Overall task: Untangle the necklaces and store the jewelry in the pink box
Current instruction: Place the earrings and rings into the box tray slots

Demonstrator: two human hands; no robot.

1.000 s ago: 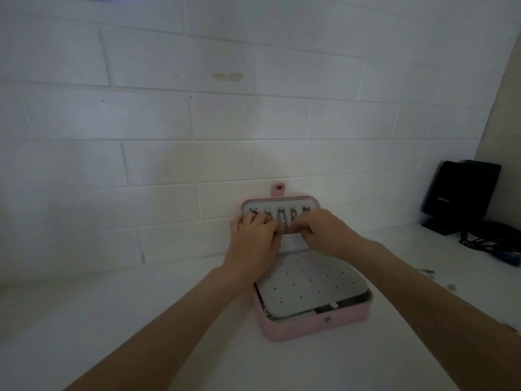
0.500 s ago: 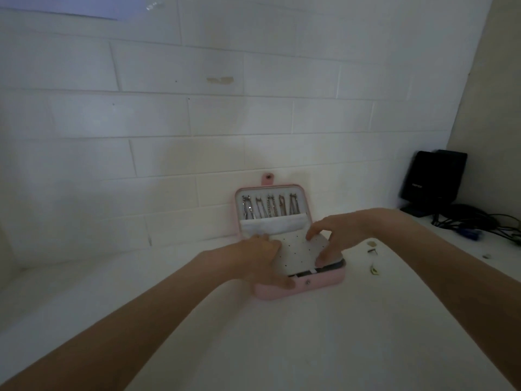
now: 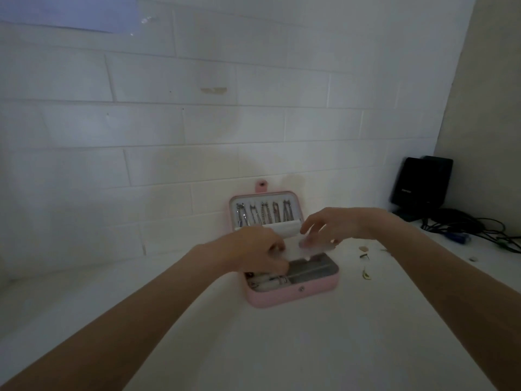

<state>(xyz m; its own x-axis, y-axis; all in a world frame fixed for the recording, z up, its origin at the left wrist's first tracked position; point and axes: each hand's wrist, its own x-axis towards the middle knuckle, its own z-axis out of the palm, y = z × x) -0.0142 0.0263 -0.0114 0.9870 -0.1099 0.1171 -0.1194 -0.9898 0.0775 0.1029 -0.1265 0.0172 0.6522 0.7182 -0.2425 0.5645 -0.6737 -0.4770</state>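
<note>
**Ana:** Pink faux-leather, that jewelry box (image 3: 293, 296); it sits open on the white counter (image 3: 282, 348) against the brick wall (image 3: 197, 122), its lid (image 3: 298, 206) standing upright with a row of silvery necklaces (image 3: 265, 214) hanging inside it.

**Ben:** And the hands?

**Ana:** Both are at the white perforated insert panel (image 3: 294, 249), which is tilted up off the lower tray. The left hand (image 3: 260, 253) has its fingers curled around the panel's near-left edge. The right hand (image 3: 324, 230) hovers at the far-right edge with fingers spread and bent; blur keeps me from saying whether they pinch the panel or merely touch it.

**Ben:** What might go wrong?

**Ana:** If the panel swings up too far, I'd judge it could knock the hanging chains and tangle them again. A one-sided grip could also let it drop back onto the pieces in the tray.

**Ben:** What can't you see?

**Ana:** The tray's left compartments (image 3: 267, 282) hold small items, too dim to name. The left hand covers the back-left corner. Little scraps (image 3: 365, 262) lie on the counter right of the box; whether they are jewelry is unclear. A black device (image 3: 420, 183) and cables (image 3: 479, 230) sit in the far corner.
</note>
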